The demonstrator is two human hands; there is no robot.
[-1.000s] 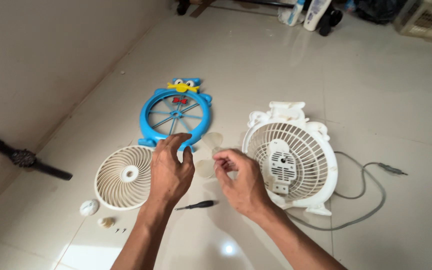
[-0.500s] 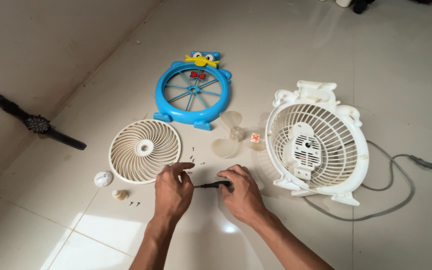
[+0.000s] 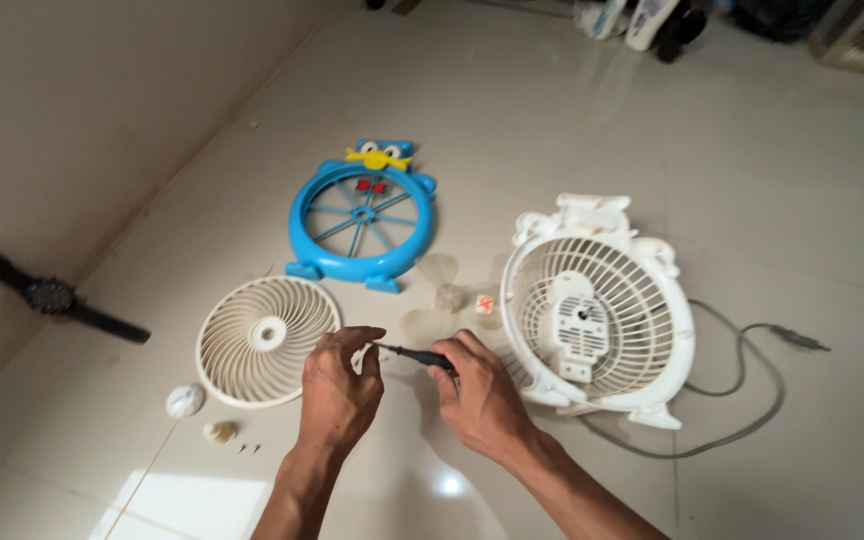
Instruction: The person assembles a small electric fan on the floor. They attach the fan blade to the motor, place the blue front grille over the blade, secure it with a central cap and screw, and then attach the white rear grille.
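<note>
While your right hand (image 3: 482, 400) grips the screwdriver (image 3: 414, 355) just left of the fan body (image 3: 597, 320) and your left hand (image 3: 337, 385) pinches its tip, a slip could poke a finger or scatter the screws (image 3: 249, 449).

A black screwdriver (image 3: 414, 354) is seen, a blue frame (image 3: 361, 218) with yellow beak and red bow, a cream ribbed grille (image 3: 265, 340), a white housing (image 3: 599, 312), a grey cord (image 3: 752, 395).

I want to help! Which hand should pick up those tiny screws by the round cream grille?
Probably the left hand: it is nearer the tiny dark screws beside the round cream plastic grille, while the right hand holds the black-handled screwdriver.
</note>
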